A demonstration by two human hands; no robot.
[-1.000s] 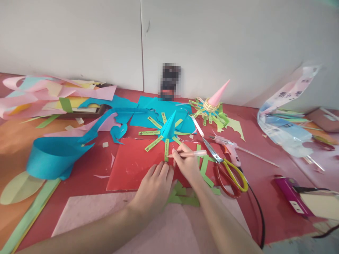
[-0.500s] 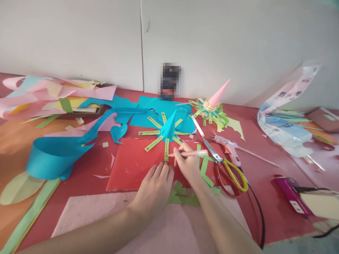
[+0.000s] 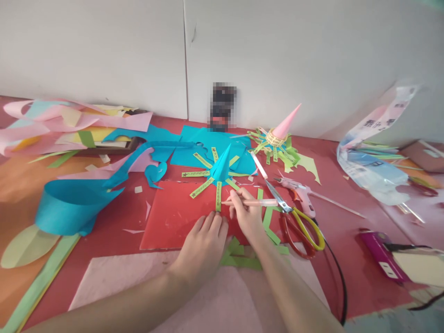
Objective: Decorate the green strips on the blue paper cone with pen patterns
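Observation:
A blue paper cone point(image 3: 221, 165) stands on the far edge of a red board point(image 3: 169, 212), with several green paper strips spread around its base. Dark marks and stars are drawn on some strips. My right hand point(image 3: 245, 213) pinches a pale pink pen point(image 3: 265, 202), its tip at the green strip point(image 3: 218, 192) that points toward me. Flat on the red board lies my left hand point(image 3: 206, 238), fingers stretched out, their tips at the near end of that strip. Loose green strips point(image 3: 243, 262) lie under and beside my right wrist.
Scissors point(image 3: 284, 206) with red and yellow handles and a pink glue gun point(image 3: 301, 194) lie to the right. Behind them sits a pink paper cone point(image 3: 286, 125). A blue paper band point(image 3: 65, 208) and paper scraps point(image 3: 76, 118) occupy the left. A purple power strip point(image 3: 379, 259) lies far right.
My right hand and the pen have shifted slightly to the right, and the pen lies a little flatter. The left hand stays in place.

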